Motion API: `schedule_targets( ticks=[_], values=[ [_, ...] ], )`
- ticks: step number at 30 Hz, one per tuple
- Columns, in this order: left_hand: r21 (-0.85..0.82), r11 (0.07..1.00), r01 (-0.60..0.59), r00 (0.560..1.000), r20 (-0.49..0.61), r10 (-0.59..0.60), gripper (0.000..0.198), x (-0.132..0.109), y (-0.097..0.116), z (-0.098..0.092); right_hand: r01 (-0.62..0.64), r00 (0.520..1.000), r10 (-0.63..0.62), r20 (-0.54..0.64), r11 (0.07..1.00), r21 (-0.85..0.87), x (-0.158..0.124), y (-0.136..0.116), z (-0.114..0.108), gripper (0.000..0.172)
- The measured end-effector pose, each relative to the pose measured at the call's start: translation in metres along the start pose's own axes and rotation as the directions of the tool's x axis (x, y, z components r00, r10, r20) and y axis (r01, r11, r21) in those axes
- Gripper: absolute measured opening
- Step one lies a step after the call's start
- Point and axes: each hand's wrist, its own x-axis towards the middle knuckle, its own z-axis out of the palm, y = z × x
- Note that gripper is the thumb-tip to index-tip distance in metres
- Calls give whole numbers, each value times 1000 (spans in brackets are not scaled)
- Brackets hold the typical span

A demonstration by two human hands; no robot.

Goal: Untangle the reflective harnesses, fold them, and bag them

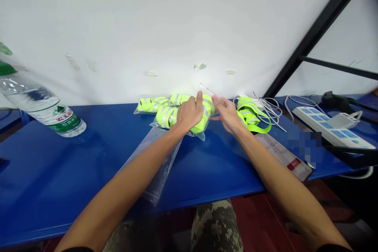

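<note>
My left hand (pixel 189 112) presses curled fingers onto a bundled neon-yellow reflective vest (pixel 167 117), which has grey reflective stripes and lies on a clear plastic bag (pixel 155 163). The bag's long flap trails toward the front table edge. My right hand (pixel 227 115) is open just to the right of the bundle, with its fingers spread and nothing in them. Behind the bundle, another neon-yellow reflective piece (pixel 152 104) lies in clear plastic. A neon-yellow reflective strap (pixel 251 116) lies loose right of my right hand.
The blue table (pixel 88 165) stands against a white wall. A plastic water bottle (pixel 41 110) lies at the left, white cables (pixel 271 109) sit at the back, and a white power strip (pixel 332 128) lies at the right. A printed carton (pixel 283 153) touches the front right.
</note>
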Motion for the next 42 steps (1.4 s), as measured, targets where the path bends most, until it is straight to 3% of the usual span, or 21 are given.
schedule_targets(
  ticks=[5, 9, 14, 17, 20, 22, 23, 24, 26, 28, 30, 32, 35, 37, 39, 40, 42],
  values=[
    [73, 985, -154, 987, 57, 150, 36, -5, -6, 0, -70, 995, 76, 63, 994, -87, -3, 9, 9, 61],
    [81, 972, -220, 970, 120, 210, 30, -3, -2, -2, 29, 998, -23, 62, 995, -93, 1, 16, 6, 58],
    [72, 970, -231, 960, 178, 215, 38, -1, 2, -5, 155, 987, -153, 41, 986, -57, 1, 17, 8, 53],
    [35, 979, -200, 960, 207, 188, 43, 2, 6, -11, 82, 993, -73, 97, 992, -93, -1, 9, 4, 50],
    [116, 972, -205, 944, 285, 165, 40, 9, 13, -24, -3, 981, 40, 191, 982, -191, 1, 3, -8, 47],
    [169, 963, -209, 921, 366, 135, 28, 15, 17, -40, -44, 987, 70, 145, 983, -176, 6, 3, -17, 47],
    [196, 957, -216, 904, 410, 120, 37, 18, 18, -49, -71, 993, 82, 82, 989, -131, 10, 4, -21, 47],
    [237, 944, -228, 885, 455, 100, 58, 21, 17, -59, -101, 995, 101, 6, 993, -68, 13, 5, -24, 46],
    [395, 874, -283, 833, 552, 20, 102, 25, 14, -76, -143, 978, 154, -139, 986, 84, 19, 7, -28, 42],
    [586, 724, -364, 762, 635, -130, 121, 24, 8, -89, -154, 954, 205, -219, 961, 230, 23, 7, -30, 32],
    [698, 551, -457, 715, 657, -239, 111, 22, 5, -94, -149, 945, 236, -227, 928, 342, 24, 6, -28, 20],
    [724, 447, -525, 695, 668, -266, 90, 21, 8, -97, -136, 951, 234, -203, 904, 405, 24, 7, -26, 13],
    [704, 446, -552, 669, 693, -267, 76, 24, 30, -107, -108, 964, 205, -167, 882, 458, 24, 11, -24, 7],
    [724, 446, -527, 715, 661, -228, 73, 27, 48, -118, -88, 970, 186, -158, 871, 483, 23, 15, -25, 5],
    [787, 395, -474, 823, 555, -117, 62, 30, 57, -128, -65, 972, 166, -165, 867, 494, 23, 18, -25, 6],
    [823, 365, -435, 877, 480, -38, 58, 32, 55, -131, -51, 973, 156, -171, 867, 496, 23, 19, -24, 8],
    [878, 333, -344, 938, 334, 88, 60, 35, 38, -130, -20, 975, 126, -182, 868, 497, 25, 19, -18, 14]
  ],
)
